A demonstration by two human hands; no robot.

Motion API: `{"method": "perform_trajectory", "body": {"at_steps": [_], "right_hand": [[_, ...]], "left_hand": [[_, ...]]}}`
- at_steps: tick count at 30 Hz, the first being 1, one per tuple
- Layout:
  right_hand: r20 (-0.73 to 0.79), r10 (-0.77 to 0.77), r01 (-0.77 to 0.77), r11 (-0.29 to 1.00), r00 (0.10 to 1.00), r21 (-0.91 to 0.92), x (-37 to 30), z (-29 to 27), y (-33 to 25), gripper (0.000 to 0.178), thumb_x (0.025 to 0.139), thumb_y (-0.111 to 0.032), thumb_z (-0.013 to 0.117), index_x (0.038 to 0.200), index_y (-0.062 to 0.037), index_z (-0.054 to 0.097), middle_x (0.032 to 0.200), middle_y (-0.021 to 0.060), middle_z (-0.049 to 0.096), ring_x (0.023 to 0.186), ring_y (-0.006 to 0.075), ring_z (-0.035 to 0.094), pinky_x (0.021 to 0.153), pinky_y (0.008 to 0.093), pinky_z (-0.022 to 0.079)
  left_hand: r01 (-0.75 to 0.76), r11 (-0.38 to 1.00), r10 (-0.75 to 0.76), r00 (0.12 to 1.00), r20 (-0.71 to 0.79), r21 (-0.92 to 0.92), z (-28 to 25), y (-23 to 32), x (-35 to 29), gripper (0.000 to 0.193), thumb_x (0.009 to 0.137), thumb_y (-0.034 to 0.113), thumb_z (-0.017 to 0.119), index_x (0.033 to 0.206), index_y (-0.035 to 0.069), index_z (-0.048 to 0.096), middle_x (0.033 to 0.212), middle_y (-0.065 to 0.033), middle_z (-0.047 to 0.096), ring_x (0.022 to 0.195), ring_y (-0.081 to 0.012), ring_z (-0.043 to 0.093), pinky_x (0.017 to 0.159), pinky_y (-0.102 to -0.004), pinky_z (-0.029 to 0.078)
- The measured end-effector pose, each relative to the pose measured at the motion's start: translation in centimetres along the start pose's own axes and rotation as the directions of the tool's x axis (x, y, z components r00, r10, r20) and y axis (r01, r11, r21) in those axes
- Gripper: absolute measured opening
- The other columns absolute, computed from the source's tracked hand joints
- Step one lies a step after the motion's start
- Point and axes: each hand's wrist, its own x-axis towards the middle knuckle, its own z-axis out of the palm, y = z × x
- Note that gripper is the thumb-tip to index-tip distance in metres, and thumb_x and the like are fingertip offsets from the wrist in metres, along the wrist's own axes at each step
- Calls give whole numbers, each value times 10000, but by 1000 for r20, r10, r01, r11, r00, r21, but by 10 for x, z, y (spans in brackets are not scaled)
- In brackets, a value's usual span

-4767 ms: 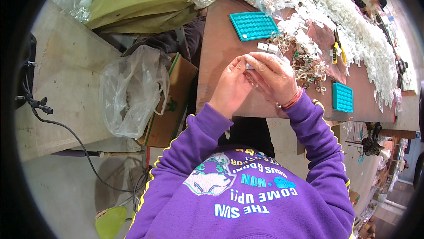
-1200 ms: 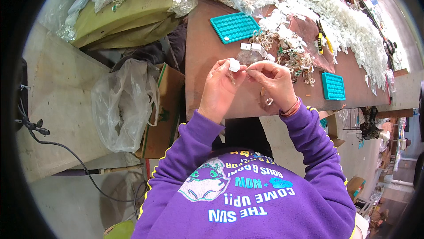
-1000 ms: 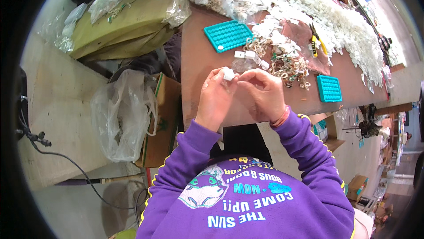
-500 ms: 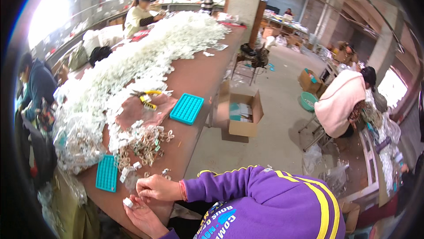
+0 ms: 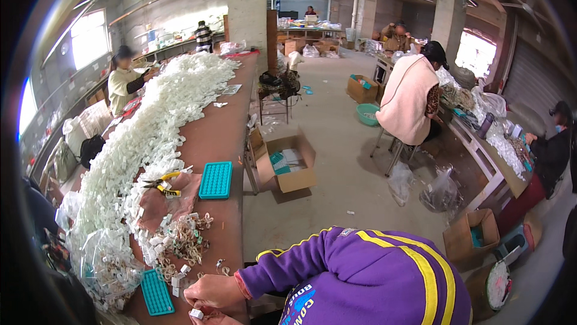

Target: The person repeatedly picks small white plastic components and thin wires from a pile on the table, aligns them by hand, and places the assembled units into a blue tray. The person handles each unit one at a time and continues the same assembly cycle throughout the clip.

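Note:
At the bottom edge, my left hand (image 5: 210,320) is partly cut off and grips a small white block (image 5: 196,313) at its fingertips. Just above it, my right hand (image 5: 213,292) has its fingers curled together; whatever they pinch is hidden. Beside the hands on the brown table lie a few loose white blocks (image 5: 176,281) and a turquoise compartment tray (image 5: 157,294). Farther up is a tangled heap of beige cords with small white pieces (image 5: 186,238). Yellow-handled pliers (image 5: 163,185) rest on a pinkish cloth (image 5: 159,209), left of a second turquoise tray (image 5: 215,180).
A long mound of small clear-white pieces (image 5: 150,112) covers the table's left side, with a clear plastic bag (image 5: 102,265) nearer. An open cardboard box (image 5: 294,178) stands on the floor. Several people work around, one in a pink vest (image 5: 404,100) at the right bench.
The view has swung up and to the right, so my hands sit lower in the picture. The left hand keeps hold of the white block, with the right hand close by.

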Motion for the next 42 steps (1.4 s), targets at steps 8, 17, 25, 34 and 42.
{"method": "perform_trajectory", "body": {"at_steps": [8,17,25,34,42], "right_hand": [[50,-179,185,959,983,-212,9,11,11,164,747,-133,636,835,-19,559,776,141,602,720,349,625,614,410,488],[53,-202,209,942,978,-261,20,25,31,138,725,-138,656,781,-36,582,753,128,614,726,339,632,607,412,490],[92,-251,263,951,964,-165,19,0,9,134,716,-135,680,756,-36,598,733,129,614,721,323,629,620,401,489],[168,-257,276,956,952,-101,29,-1,18,120,720,-131,683,762,-42,614,737,132,618,720,326,624,627,408,494],[179,-281,307,941,943,-140,27,0,19,108,715,-93,666,787,-35,612,734,136,618,721,330,625,625,404,496]], "left_hand": [[-176,979,183,981,-61,101,4,-10,2,208,934,87,511,1066,-63,564,989,-141,619,925,-264,600,834,-346,487],[-243,917,258,966,-5,316,17,3,-3,180,935,98,516,1009,-52,582,933,-185,627,878,-306,605,799,-387,485],[-329,823,353,935,35,463,16,6,0,176,936,105,518,987,-49,588,913,-203,627,862,-324,604,788,-402,482],[-328,789,358,932,44,519,17,13,0,181,936,125,525,946,-38,603,863,-207,627,820,-340,604,784,-404,484],[-317,783,344,938,52,535,19,16,0,194,937,142,526,963,-31,611,884,-220,637,821,-343,611,774,-401,491]]}}
